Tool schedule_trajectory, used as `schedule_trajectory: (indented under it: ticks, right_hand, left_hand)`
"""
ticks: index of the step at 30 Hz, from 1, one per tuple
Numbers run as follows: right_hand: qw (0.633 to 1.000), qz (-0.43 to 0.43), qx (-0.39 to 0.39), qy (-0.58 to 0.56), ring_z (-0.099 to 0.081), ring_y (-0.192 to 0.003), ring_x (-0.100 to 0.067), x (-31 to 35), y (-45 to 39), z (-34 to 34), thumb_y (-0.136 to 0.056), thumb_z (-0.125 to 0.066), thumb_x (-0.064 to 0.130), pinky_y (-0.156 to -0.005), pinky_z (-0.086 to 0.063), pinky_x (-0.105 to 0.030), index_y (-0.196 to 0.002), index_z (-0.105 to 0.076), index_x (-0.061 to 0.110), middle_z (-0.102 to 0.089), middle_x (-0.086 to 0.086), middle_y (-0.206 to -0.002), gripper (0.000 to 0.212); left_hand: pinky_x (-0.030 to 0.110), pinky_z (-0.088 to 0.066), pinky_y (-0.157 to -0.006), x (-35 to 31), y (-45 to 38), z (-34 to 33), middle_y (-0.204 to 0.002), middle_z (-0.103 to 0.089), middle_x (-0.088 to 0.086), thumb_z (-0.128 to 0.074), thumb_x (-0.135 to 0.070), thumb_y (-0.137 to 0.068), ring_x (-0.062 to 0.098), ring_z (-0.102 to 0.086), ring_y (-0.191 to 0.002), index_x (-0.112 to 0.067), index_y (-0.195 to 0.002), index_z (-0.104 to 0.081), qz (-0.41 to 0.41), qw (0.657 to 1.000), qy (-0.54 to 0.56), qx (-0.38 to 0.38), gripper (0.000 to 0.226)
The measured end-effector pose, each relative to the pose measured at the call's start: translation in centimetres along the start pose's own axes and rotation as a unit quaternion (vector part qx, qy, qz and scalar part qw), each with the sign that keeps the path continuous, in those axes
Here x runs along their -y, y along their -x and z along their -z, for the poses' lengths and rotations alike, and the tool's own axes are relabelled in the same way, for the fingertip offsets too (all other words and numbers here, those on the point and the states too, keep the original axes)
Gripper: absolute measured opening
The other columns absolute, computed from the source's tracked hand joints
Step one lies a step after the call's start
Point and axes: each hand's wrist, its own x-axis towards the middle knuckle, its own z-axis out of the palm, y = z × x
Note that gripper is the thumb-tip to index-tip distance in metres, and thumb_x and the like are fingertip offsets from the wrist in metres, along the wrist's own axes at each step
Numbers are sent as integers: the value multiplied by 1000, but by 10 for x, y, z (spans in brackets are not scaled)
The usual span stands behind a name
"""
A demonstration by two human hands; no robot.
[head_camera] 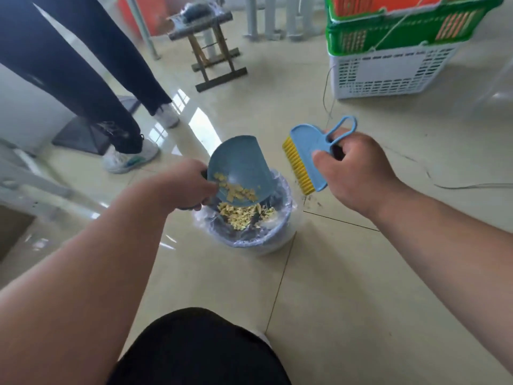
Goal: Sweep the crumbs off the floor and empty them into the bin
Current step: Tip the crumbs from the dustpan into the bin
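Note:
My left hand (185, 185) grips the handle of a blue dustpan (239, 162), tilted over a small bin (258, 237) lined with a clear plastic bag. Yellow crumbs (236, 190) lie at the pan's lower lip, and more crumbs (244, 216) are heaped inside the bin. My right hand (358, 170) holds a small blue hand brush (308, 154) with yellow bristles by its loop handle, up in the air just right of the bin. A few dark specks (312, 201) lie on the tile beside the bin.
Another person's legs and white shoes (130, 158) stand at the left. A small wooden stool (213, 40) is behind the bin. Stacked green and white plastic crates (394, 59) sit at the back right. A thin cable (444, 184) trails across the floor on the right. My knee (200, 351) is at the bottom.

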Motion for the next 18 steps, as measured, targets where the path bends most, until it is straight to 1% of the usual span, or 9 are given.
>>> schedule_trajectory:
  ticks: [1,3,5,8,11,13,14,16,18]
  right_hand:
    - [1000,3,11,-8,-62,-66,-23,2,-1,-18,-91,-60,27,-60,-52,-33,-95,-66,9,-69,-12,-78,20]
    - [999,-1,30,-25,-66,-70,-22,1,-1,-52,-92,-59,30,-65,-56,-35,-99,-69,15,-71,-4,-77,19]
    - [999,-19,33,-32,-68,-69,-16,-8,2,-83,-93,-59,30,-66,-57,-31,-98,-69,22,-71,4,-75,15]
    - [998,-55,22,-18,-66,-65,-13,-28,12,-112,-93,-56,28,-61,-50,-30,-84,-63,22,-67,4,-70,13]
    - [997,-77,17,-27,-67,-67,-10,-40,22,-122,-94,-56,26,-61,-49,-27,-89,-62,23,-68,5,-73,9]
    - [994,-101,16,-47,-71,-69,-13,-46,25,-123,-92,-56,30,-65,-56,-31,-89,-62,26,-71,5,-75,8]
    - [991,-114,19,-62,-73,-70,-18,-49,24,-122,-91,-56,32,-67,-60,-37,-89,-63,26,-72,3,-77,10]
    - [985,-146,29,-89,-75,-69,-22,-55,22,-120,-88,-56,35,-69,-63,-47,-88,-65,22,-74,-1,-77,15]
    - [974,-183,27,-132,-76,-68,-22,-58,21,-116,-88,-58,32,-71,-64,-50,-85,-68,18,-75,-3,-78,17]
  left_hand:
    - [25,-49,-45,15,-2,-5,-75,-75,15,-66,-17,-93,24,-64,-56,-8,-83,-73,-5,999,-16,-41,15]
    - [28,-44,-50,37,-4,-24,-76,-69,6,-66,-22,-93,28,-61,-63,-15,-87,-71,-40,981,-94,-165,10]
    - [32,-41,-56,48,-6,-46,-74,-59,4,-64,-21,-94,34,-54,-64,-15,-95,-71,-79,960,-143,-226,9]
    - [36,-37,-57,55,-14,-61,-73,-60,8,-60,-21,-97,34,-50,-63,-12,-100,-67,-118,947,-176,-243,12]
    - [37,-37,-56,54,-18,-63,-78,-68,11,-49,-33,-97,33,-48,-61,-10,-102,-65,-142,934,-197,-261,28]
    - [37,-37,-55,53,-19,-63,-77,-68,11,-40,-40,-93,32,-47,-60,-9,-102,-65,-143,935,-194,-261,41]
    - [37,-37,-55,53,-19,-63,-78,-68,12,-39,-38,-93,32,-47,-60,-9,-102,-65,-143,935,-194,-262,40]
    - [38,-37,-56,54,-22,-65,-80,-69,13,-51,-25,-98,33,-47,-62,-9,-103,-64,-129,936,-198,-259,21]
    - [39,-37,-57,54,-25,-66,-80,-67,12,-60,-15,-97,34,-48,-63,-9,-105,-65,-116,942,-190,-251,11]
